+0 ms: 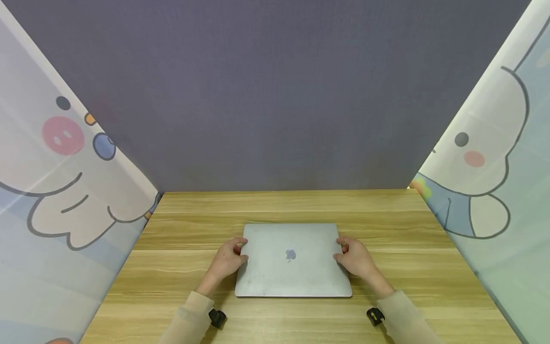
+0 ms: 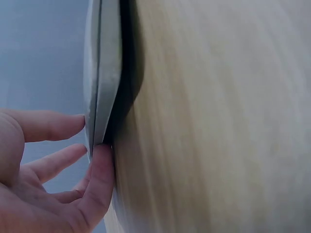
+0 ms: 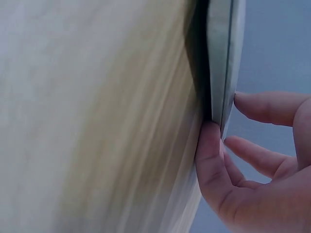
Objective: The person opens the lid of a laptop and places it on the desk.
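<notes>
A closed silver laptop [image 1: 266,270] with an apple logo on its lid lies at the middle of the wooden table. Its left side edge is pinched by my left hand [image 1: 226,259], thumb on the lid. In the left wrist view a finger [image 2: 101,167] reaches to the underside of the laptop's edge [image 2: 110,63]. On the opposite side my right hand [image 1: 357,259] grips the laptop the same way. The right wrist view has its thumb [image 3: 265,107] against the lid and a finger under the edge. A dark shadow gap runs between the laptop's edge and the tabletop in both wrist views.
The wooden table [image 1: 185,210] meets a grey panel [image 1: 283,95] at its back edge. Cloth walls with cartoon animals stand at the left [image 1: 51,267] and right [image 1: 515,258]. A small black device sits at each wrist.
</notes>
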A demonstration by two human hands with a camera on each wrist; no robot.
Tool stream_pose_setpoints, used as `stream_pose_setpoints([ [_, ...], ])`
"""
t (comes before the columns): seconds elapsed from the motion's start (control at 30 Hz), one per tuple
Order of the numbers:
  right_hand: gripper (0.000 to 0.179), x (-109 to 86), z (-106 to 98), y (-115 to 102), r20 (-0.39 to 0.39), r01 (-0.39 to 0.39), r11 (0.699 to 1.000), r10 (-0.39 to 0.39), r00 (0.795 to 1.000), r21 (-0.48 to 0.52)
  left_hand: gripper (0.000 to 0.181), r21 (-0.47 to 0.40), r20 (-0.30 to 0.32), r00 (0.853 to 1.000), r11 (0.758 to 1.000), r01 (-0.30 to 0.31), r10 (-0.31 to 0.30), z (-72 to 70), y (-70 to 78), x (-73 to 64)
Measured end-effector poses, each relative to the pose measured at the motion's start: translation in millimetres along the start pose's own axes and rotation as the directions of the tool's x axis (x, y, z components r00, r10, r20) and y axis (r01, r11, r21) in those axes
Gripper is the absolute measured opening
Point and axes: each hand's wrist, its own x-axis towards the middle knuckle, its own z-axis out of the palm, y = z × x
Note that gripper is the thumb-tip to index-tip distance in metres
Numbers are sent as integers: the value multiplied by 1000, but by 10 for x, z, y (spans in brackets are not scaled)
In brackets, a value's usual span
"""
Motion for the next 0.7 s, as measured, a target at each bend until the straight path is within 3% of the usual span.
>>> stream_pose_setpoints([
  [0.3,48,10,2,32,9,11,1000,-11,1000,-28,52,71,26,1000,997,-2,0,-38,34,-18],
  [0.5,44,-26,-10,32,-23,40,999,-41,999,-35,48,134,36,996,987,-88,84,-69,-5,-33],
  [0.7,37,-91,-9,-31,-45,85,994,-89,995,-66,40,237,48,980,951,-198,192,-88,-33,-95],
])
